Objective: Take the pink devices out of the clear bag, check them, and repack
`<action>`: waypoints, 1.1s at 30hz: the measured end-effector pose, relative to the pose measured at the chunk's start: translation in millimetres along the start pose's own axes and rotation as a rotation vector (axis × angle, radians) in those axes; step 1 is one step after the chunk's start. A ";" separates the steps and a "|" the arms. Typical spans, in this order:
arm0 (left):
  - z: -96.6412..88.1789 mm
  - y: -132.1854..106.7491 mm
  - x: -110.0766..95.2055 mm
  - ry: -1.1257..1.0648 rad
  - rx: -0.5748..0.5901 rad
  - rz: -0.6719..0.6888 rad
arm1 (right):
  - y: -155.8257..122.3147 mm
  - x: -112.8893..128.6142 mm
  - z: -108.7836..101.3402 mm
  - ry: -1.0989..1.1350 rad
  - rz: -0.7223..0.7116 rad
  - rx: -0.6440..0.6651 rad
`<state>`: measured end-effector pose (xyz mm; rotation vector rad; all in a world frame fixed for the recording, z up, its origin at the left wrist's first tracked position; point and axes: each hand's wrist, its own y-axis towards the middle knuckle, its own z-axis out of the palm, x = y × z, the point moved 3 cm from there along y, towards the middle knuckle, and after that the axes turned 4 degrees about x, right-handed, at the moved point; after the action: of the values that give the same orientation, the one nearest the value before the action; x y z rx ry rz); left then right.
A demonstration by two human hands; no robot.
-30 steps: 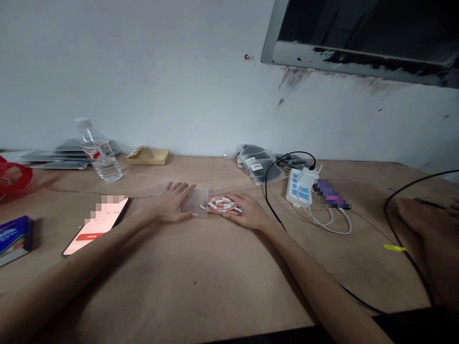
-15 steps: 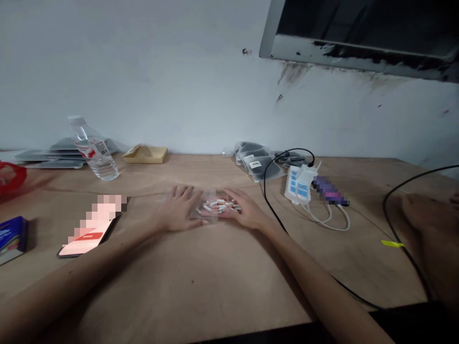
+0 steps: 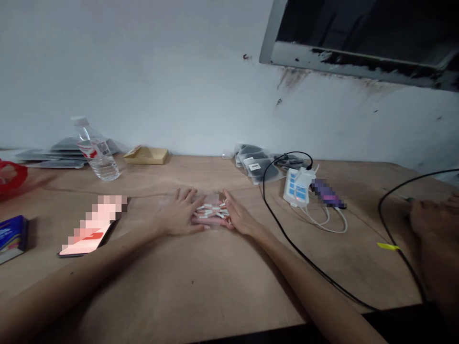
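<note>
A heap of small white and reddish pieces [image 3: 212, 212] lies on a clear plastic bag on the wooden table [image 3: 201, 282]. My left hand [image 3: 180, 215] rests flat with fingers spread on the left side of the heap. On the heap's right side is my right hand [image 3: 239, 218], its fingers stretched out and its edge pressed against the pieces. The two hands enclose the heap between them. Neither hand grips anything.
A phone [image 3: 91, 232] lies to the left, a water bottle [image 3: 95, 152] and a small cardboard box [image 3: 146, 155] behind it. Bagged dark items [image 3: 258, 166], a white charger [image 3: 297, 188] and black cables [image 3: 287, 239] sit right. Another person's arm [image 3: 435, 229] rests at the far right.
My hands have drawn closer together, pushing the small pieces into a tighter heap. My right hand turned from lying over the pieces onto its edge beside them.
</note>
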<state>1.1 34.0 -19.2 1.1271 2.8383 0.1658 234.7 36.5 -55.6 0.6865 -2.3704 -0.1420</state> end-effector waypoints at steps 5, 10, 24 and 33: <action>2.2 1.5 -1.7 -0.004 0.021 -0.056 | 4.4 0.4 -3.1 0.076 0.125 -0.072; -1.0 4.5 13.9 0.007 0.009 -0.061 | 0.4 -16.9 -31.2 -0.104 -0.019 -0.030; -7.7 3.0 23.3 0.062 0.039 -0.004 | 1.2 -2.8 -9.2 -0.405 -0.085 0.275; -3.8 2.7 9.5 0.084 0.048 0.008 | 0.1 10.8 9.9 -0.451 -0.173 0.210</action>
<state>-4.4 42.1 -15.5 1.1673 2.9267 0.1491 221.5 30.4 -57.1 1.0527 -2.7788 -0.1337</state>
